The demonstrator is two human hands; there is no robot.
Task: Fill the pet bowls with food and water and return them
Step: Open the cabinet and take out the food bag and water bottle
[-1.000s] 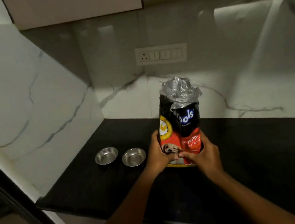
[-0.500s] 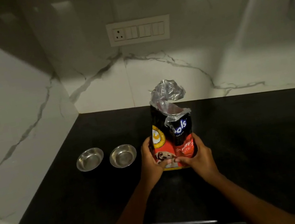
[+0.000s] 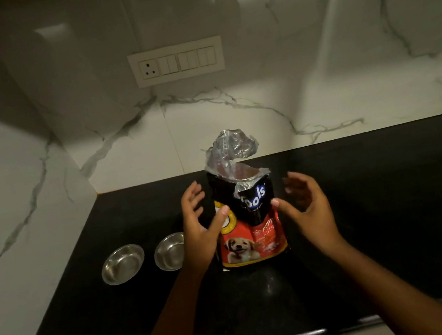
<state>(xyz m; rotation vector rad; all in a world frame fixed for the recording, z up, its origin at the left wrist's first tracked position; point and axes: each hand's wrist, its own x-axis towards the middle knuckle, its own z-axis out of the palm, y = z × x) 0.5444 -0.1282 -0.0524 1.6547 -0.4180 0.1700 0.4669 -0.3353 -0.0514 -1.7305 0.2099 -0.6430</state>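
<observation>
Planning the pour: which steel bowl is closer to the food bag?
The round steel bowl partly hidden by the left hand; the other bowl lies farther from the black-and-red food bag.

I see the puppy food bag (image 3: 248,221) standing upright on the black counter (image 3: 367,200), top torn open, silver inside crumpled. To its left, side by side, not touching: far-left bowl (image 3: 122,263) & nearer bowl (image 3: 169,251), both small, steel, empty.
</observation>
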